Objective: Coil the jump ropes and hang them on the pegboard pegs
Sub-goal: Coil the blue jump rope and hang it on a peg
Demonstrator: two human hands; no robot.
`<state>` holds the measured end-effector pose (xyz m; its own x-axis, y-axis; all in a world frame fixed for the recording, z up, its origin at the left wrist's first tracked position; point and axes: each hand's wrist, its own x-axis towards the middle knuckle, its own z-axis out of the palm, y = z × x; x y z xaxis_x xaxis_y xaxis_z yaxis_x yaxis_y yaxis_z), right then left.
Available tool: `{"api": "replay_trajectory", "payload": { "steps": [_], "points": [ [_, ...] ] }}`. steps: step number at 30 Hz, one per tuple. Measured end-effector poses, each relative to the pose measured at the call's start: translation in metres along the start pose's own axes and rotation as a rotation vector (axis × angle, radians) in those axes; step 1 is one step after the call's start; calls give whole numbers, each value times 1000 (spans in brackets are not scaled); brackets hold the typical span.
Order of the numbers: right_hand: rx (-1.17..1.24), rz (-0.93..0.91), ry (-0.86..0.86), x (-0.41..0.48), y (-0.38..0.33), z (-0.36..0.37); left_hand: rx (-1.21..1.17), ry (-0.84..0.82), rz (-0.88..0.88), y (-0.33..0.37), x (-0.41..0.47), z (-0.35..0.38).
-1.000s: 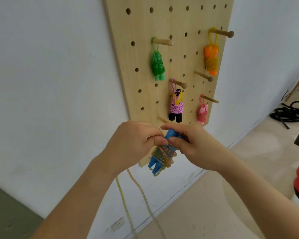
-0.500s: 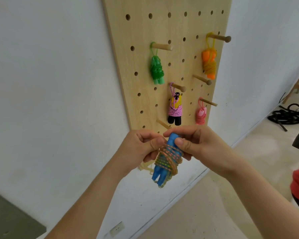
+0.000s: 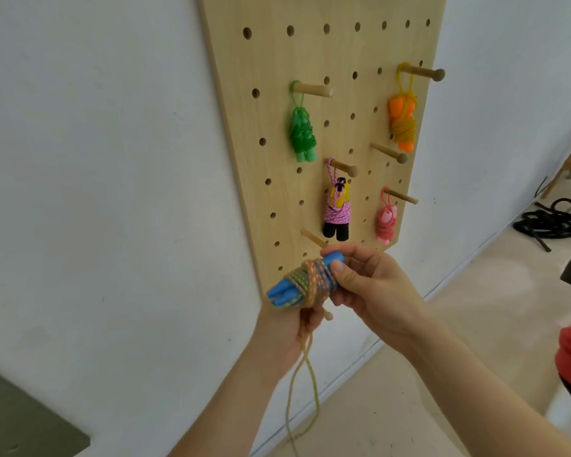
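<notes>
Blue-handled jump rope bundle (image 3: 305, 285) — pinched in right hand (image 3: 376, 291) fingers (image 3: 342, 270), its tail (image 3: 305, 374) gripped below by left hand (image 3: 282, 334).

Tips the blue-handled bundle (image 3: 307, 283) from upright to slantwise, handle ends now pointing left. Drops the left hand (image 3: 287, 331) from beside it to below, gripping the rope tail (image 3: 305, 356), now a hanging loop.

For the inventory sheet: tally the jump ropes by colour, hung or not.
Green rope, hung: 1
Orange rope, hung: 1
Pink-corded rope with black handles, hung: 1
Coral-pink rope, hung: 1
Blue-handled rope, not hung: 1
Total: 5
</notes>
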<state>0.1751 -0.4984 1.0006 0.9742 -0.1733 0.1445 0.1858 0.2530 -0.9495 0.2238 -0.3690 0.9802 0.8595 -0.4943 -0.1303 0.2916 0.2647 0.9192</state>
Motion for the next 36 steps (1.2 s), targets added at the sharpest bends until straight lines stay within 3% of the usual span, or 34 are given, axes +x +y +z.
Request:
{"api": "replay_trajectory", "payload": {
  "steps": [8,12,14,16,21,25,27,30,36],
  "points": [
    [-268,-90,370,5,23,11,314,84,95,-21,-8,-2],
    [-511,-152,430,7,30,11,1075,61,309,-14,-16,-9],
    [-569,-182,428,6,32,12,1527,129,559,-7,-19,-12],
    [-597,-217,420,6,33,13,1733,111,793,-3,-21,-14],
    [-916,-431,371,6,30,16,1745,135,1113,4,-17,-27],
    [-979,-269,266,8,21,11,1742,48,1303,23,-14,-35],
    [-1001,-185,179,8,14,9,1723,-45,1254,36,-9,-39],
    [-1009,-200,55,6,5,8,1559,-135,1038,51,-5,-40],
    [-1062,-262,-142,3,-4,3,1033,-8,482,66,-12,-25]
  ]
}}
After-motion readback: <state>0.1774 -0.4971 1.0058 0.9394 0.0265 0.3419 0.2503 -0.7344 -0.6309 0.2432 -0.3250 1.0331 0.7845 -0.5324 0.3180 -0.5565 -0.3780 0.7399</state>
